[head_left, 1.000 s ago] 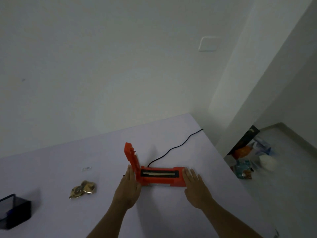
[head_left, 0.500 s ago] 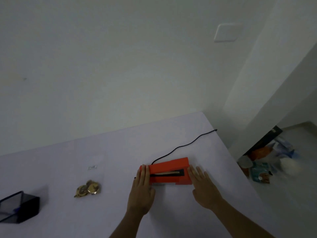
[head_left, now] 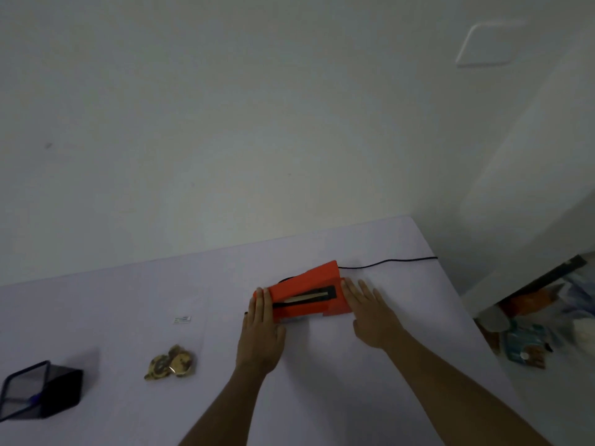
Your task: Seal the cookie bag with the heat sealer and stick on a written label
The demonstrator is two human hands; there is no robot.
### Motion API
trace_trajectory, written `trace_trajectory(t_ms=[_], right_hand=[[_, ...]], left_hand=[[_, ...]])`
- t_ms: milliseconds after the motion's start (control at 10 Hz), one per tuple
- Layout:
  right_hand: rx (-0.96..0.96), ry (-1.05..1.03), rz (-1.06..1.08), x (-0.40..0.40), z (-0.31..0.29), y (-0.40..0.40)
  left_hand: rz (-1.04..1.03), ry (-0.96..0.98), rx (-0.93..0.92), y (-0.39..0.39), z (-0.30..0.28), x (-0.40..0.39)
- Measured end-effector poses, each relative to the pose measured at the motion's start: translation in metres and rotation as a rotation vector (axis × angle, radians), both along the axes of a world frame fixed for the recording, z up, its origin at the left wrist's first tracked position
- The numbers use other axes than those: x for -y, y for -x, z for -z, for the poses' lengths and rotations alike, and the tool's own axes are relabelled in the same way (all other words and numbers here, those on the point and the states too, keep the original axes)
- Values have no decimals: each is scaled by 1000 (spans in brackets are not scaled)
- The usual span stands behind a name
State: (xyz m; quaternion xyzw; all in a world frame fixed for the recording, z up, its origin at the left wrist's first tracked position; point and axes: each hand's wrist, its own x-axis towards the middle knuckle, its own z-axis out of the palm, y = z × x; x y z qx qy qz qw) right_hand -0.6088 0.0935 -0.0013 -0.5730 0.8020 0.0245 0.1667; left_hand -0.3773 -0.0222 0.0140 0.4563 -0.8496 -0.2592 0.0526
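An orange heat sealer point(head_left: 306, 292) lies on the white table point(head_left: 322, 381), its black sealing strip facing up and a black cord point(head_left: 386, 263) running off to the right. My left hand point(head_left: 259, 329) lies flat with straight fingers against the sealer's left end. My right hand point(head_left: 373, 313) lies flat with its fingertips at the sealer's right end. A clear cookie bag point(head_left: 172, 362) with brown cookies rests on the table to the left, apart from both hands. A small white label point(head_left: 182, 319) lies just beyond the bag.
A black mesh pen holder point(head_left: 38, 389) stands at the table's left edge. The wall runs close behind the table. Past the table's right edge, snack packets and clutter point(head_left: 528, 342) lie on the floor.
The sealer's upright lid has come down. The sealer now lies turned, its right end further from me. Both hands stayed at its ends.
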Motion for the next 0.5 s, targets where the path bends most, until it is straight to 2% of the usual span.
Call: trace_trajectory(t_ms=[300, 500], right_hand=[[38, 7, 46, 11, 0, 1], [64, 211, 253, -25, 4, -46]], left_hand=[[-9, -25, 27, 0, 0, 10], [-50, -70, 25, -32, -1, -8]])
